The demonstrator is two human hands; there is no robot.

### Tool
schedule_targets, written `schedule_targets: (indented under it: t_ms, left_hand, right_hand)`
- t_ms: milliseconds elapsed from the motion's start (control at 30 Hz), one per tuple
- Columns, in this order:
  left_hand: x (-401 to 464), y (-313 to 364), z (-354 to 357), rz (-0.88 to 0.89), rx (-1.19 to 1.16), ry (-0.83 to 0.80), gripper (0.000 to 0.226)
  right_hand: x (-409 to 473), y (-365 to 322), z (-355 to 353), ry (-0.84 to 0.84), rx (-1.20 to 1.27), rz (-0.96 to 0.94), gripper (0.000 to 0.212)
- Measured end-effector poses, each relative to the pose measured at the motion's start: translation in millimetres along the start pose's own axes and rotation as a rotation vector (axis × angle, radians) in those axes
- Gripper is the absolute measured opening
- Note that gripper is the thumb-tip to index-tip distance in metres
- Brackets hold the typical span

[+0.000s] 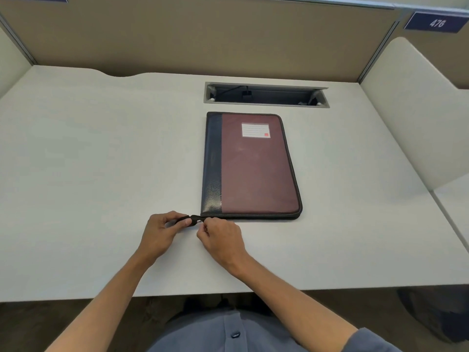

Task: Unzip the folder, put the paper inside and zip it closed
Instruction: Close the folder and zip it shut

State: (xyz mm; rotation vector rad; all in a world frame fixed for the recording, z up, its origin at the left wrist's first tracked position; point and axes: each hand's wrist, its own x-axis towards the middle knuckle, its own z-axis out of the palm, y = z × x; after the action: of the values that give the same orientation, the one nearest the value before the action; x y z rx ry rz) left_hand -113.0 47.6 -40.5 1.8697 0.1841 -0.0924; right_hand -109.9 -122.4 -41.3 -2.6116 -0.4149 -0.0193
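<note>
The left grip [162,231] is closed on a black zipper tail [186,220] that sticks out past the folder's near left corner, with the thumb and curled fingers pinching the strip from both sides. The right grip [219,237] pinches a small silver zipper pull [200,222] at the end of that same strip, fingertips bunched together around it. The two grips sit just beside each other, almost touching, a little in from the near edge of the bench [88,174].

The folder [253,168] lies flat and closed on the bench, roughly midway along its width, its long sides running from the near edge toward the far edge. Its cover is maroon with a dark, grained band down the left side, and a black zipper track runs round the rim. A white lined label [255,130] sits on the cover near the far end.

Just beyond the folder, near the far edge of the bench, a grey cable slot [266,95] is set into the surface with its flap open and a dark cable visible inside. Beige partition panels [203,39] stand behind and at both sides of the bench. A blue plaque [437,22] reading 476 hangs on the panel by the far right corner. Both forearms are bare, and a grey-blue buttoned shirt [228,334] shows below the near edge.
</note>
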Motion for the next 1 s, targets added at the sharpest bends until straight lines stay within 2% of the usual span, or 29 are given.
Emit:
schedule_targets:
  t_ms: [233,433,833,1000]
  left_hand:
    - [2.5,-2.3,4.8,-0.024,0.001,0.044,0.009]
    - [3.6,-4.0,4.7,-0.056,-0.036,0.118,0.012]
    - [1.2,-1.4,12.8,-0.08,-0.02,0.206,0.008]
    - [3.7,7.7,35.0,-0.075,0.126,0.322,0.01]
  right_hand:
    - [-9.1,34.4,-23.2,0.101,-0.108,0.025,0.031]
    - [-21.4,78.5,-49.3,0.173,-0.132,0.128,0.029]
    - [-50.3,166.6,-95.2,0.229,-0.236,0.266,0.028]
    - [-49.8,173.7,-97.2,0.218,-0.164,0.255,0.025]
